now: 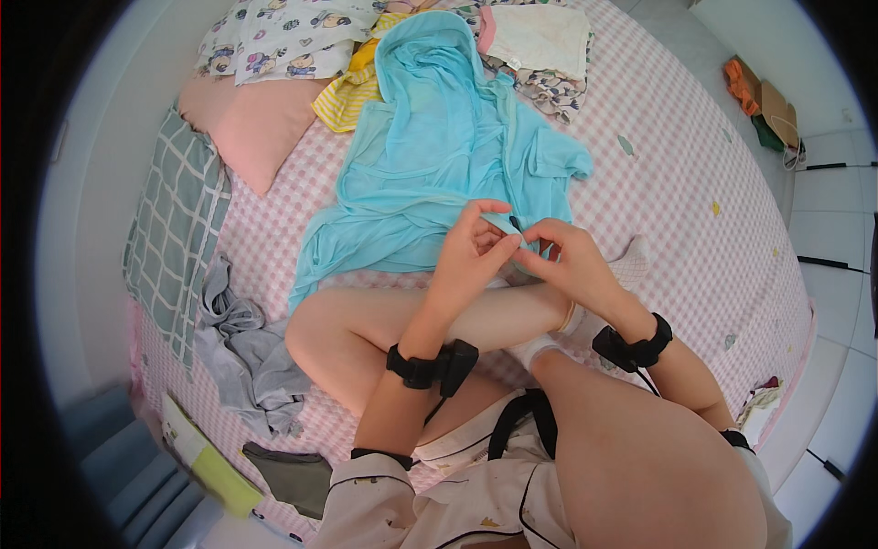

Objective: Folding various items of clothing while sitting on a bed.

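A light blue hooded garment (432, 151) of thin fabric lies spread on the bed, its visored hood (425, 31) pointing away from me. My left hand (470, 250) pinches its near edge between thumb and fingers. Close against it, my right hand (573, 257) grips the same edge, and the fingertips of both hands nearly meet. A small dark piece (514, 223) shows at the edge between them; whether it is part of a zipper I cannot tell. One short sleeve (555, 154) lies out to the right. Fingers partly hide the held part.
Crossed legs (384, 316) sit just below the garment. Around it on the pink checked bedspread (686, 226) lie a pink pillow (254, 123), a yellow striped cloth (350, 96), a folded white garment (538, 41), grey clothing (254, 364) and a dark folded cloth (291, 477).
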The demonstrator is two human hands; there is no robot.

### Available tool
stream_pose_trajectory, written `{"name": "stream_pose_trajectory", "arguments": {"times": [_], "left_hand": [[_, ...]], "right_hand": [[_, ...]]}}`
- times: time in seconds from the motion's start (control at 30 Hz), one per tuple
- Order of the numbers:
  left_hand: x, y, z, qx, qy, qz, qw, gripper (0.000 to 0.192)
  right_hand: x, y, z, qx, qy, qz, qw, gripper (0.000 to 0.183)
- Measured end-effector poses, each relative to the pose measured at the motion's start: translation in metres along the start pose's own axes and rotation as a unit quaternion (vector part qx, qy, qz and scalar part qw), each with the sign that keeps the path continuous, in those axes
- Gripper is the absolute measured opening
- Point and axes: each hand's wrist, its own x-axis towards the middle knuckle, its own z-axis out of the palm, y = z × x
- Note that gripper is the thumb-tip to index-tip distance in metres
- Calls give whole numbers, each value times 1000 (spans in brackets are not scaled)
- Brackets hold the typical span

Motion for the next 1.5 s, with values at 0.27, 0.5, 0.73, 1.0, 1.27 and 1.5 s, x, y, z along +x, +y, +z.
{"name": "stream_pose_trajectory", "arguments": {"times": [0.27,0.5,0.73,1.0,1.27,1.5], "left_hand": [[-17,-15,-9,15,-11,-130,991,22],[-14,-15,12,-108,115,-138,978,27],[-13,-15,7,-260,159,-61,950,17],[-12,-10,5,-248,134,-40,959,21],[-9,-21,7,-204,155,-37,966,22],[-8,-24,4,-218,134,-27,966,20]], "right_hand": [[5,4,-11,375,-26,165,912,25],[7,3,5,344,-8,111,932,24],[10,3,2,272,34,54,960,19],[3,4,-5,331,65,76,938,20],[0,2,-1,362,24,72,929,30],[-3,8,-11,589,-111,67,798,27]]}}
